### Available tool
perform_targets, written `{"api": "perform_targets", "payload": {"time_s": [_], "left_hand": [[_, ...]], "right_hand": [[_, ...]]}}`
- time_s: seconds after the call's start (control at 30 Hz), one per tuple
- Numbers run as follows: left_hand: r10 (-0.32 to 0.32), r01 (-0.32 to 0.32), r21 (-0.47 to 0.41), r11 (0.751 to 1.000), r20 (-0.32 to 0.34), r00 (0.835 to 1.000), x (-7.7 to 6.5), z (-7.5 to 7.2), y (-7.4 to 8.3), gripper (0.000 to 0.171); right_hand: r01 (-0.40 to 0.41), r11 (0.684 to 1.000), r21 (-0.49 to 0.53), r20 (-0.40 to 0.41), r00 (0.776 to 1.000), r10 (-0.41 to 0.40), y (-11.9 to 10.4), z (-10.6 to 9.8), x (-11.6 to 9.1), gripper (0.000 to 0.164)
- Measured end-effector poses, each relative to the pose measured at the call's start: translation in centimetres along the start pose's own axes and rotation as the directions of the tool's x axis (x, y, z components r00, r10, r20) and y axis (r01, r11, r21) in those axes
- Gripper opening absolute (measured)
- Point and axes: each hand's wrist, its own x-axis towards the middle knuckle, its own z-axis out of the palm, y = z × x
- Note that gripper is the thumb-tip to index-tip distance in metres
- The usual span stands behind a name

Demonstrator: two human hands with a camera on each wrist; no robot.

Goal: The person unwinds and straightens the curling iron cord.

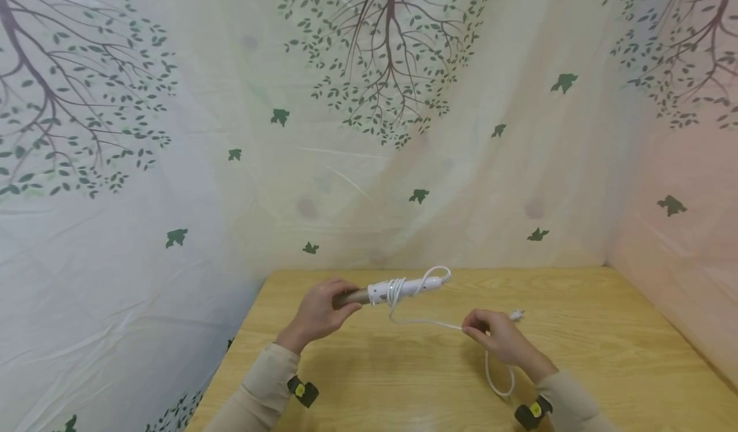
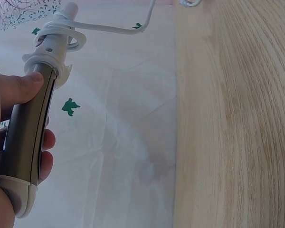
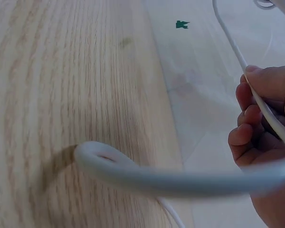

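Observation:
My left hand (image 1: 323, 310) grips the bronze barrel of a curling iron (image 1: 412, 286), its white handle pointing right, above the table. In the left wrist view, my thumb lies along the barrel (image 2: 26, 128) and the fingers come round from behind; a pale tip shows at the lower end. Loops of white cord (image 1: 395, 289) are wound about the handle. From there the cord runs across to my right hand (image 1: 498, 334), which pinches it between thumb and curled fingers. Past that hand the cord hangs in a loop (image 1: 500, 393), and the plug (image 1: 517, 315) shows just beyond the knuckles.
The wood-grain table (image 1: 403, 368) lies under both hands. Behind it and along its sides hang pale sheets (image 1: 357, 182) printed with trees and green leaves. A dark strap device sits on each wrist, over beige sleeves (image 1: 259, 387).

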Motion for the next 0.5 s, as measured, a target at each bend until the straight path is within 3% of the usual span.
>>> {"api": "perform_targets", "payload": {"time_s": [0.3,0.5], "left_hand": [[0.017,-0.017,0.004,1.0,-0.012,1.0,0.0,0.1,0.0,0.026],[0.011,-0.011,0.003,1.0,-0.012,1.0,-0.1,0.1,0.1,0.027]], "right_hand": [[0.024,0.999,0.044,0.076,0.997,-0.027,-0.7,-0.3,-0.5,0.006],[0.071,0.993,0.097,0.083,0.993,-0.079,-1.5,-0.3,-0.7,0.005]]}}
